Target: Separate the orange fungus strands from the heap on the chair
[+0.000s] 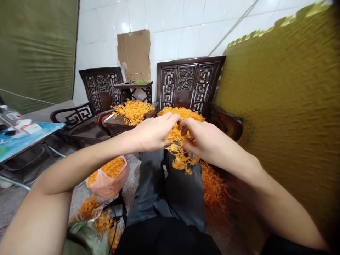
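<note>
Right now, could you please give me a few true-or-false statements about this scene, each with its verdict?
1. The left hand and right hand are close together, with a tuft of orange branching strands hanging below them. True.
2. The pink bag is knotted shut. False: the pink plastic bag is open, with orange pieces showing inside.
3. A brown cardboard sheet stands against the white tiled wall. True.
4. The blue table is at the right edge of the view. False: the blue-topped table is at the left edge.
5. An orange heap lies in front of a carved wooden chair back. True.
</note>
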Demonstrator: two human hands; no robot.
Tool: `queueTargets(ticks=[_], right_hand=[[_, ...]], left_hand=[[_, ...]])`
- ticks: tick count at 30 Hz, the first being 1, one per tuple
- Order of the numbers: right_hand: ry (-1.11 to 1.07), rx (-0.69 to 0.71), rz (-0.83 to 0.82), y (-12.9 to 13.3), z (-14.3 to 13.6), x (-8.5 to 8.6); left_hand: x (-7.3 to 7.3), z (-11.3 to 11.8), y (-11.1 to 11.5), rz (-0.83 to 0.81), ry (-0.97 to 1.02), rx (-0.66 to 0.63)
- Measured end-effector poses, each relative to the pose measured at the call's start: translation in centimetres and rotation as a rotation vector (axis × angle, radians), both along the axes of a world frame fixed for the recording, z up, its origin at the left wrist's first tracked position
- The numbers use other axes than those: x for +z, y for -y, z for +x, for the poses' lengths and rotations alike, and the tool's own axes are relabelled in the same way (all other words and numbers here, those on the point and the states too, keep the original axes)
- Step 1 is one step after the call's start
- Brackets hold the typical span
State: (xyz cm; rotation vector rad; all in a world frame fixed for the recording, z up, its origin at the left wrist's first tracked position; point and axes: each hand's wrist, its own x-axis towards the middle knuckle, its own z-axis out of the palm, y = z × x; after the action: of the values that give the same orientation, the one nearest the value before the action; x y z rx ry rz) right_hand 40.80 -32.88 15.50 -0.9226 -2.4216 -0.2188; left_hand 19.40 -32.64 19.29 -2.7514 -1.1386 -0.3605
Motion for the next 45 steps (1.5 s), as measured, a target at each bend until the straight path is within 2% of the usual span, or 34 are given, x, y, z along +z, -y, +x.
queueTargets(ticks=[3, 5, 7, 9, 11, 14, 17, 20, 22, 25, 27, 29, 31, 33, 36, 38, 42, 45], right_hand=[[0.102, -0.17, 0.207, 1.0, -0.3, 1.1], [0.127, -0.257, 0.277, 1.0, -0.5, 1.8], [0.115, -0.323, 0.272, 0.4, -0.8, 2.3], [0.127, -0.333, 0.209, -0.7, -1.1, 2.5], [0.167, -0.299, 0.12, -2.2, -1.2, 2.5], [0.14, -0.164, -0.052, -4.6, -0.8, 2.2], [-0.009, 0.004, -0.193, -7.5, 0.2, 1.5], [-0.112, 0.062, -0.218, -10.6, 1.0, 0.7], [-0.108, 0.054, -0.217, -12.6, 1.3, 0.3], [0.011, -0.08, -0.18, -15.4, 1.5, 0.2], [0.141, -0.17, -0.137, -17.3, 1.7, 0.1], [0.258, -0.21, -0.069, -19.4, 2.1, -0.2], [0.279, -0.222, 0.036, -21.4, 2.8, -0.7], [0.171, -0.213, 0.107, -23.2, 3.4, -1.5], [-0.032, -0.12, 0.052, -25.1, 4.1, -3.3], [-0.094, -0.086, -0.011, -25.9, 4.6, -4.8], [-0.115, -0.156, -0.084, -27.0, 6.1, -7.5], [-0.111, -0.196, -0.071, -27.7, 7.6, -8.6]], left_hand=[[0.9, 0.4, 0.7, 0.066, -0.095, 0.031], [1.4, 0.7, 0.9, 0.132, -0.169, 0.03], [1.6, 0.9, 0.6, 0.223, -0.216, 0.028], [1.7, 0.9, -0.1, 0.304, -0.233, 0.034], [1.7, 0.7, -1.4, 0.338, -0.233, 0.036], [1.9, 0.0, -4.1, 0.295, -0.166, 0.003], [1.8, -0.7, -6.9, 0.121, 0.1, -0.008], [0.7, -0.7, -9.4, -0.02, 0.376, 0.066], [-0.4, -0.4, -11.0, 0.001, 0.397, 0.127], [-1.9, 0.2, -13.1, 0.08, 0.214, 0.163], [-2.3, 0.4, -14.4, 0.127, 0.098, 0.165], [-2.1, 0.2, -15.9, 0.138, 0.077, 0.164], [-1.8, -0.2, -17.7, 0.06, 0.157, 0.15], [-1.6, -0.9, -19.7, -0.104, 0.278, 0.108], [-2.0, -1.6, -22.5, -0.317, 0.403, 0.055], [-2.6, -1.6, -24.0, -0.405, 0.44, 0.064], [-4.6, -0.1, -26.4, -0.556, 0.479, 0.02], [-6.5, 1.9, -28.4, -0.519, 0.452, 0.039]])
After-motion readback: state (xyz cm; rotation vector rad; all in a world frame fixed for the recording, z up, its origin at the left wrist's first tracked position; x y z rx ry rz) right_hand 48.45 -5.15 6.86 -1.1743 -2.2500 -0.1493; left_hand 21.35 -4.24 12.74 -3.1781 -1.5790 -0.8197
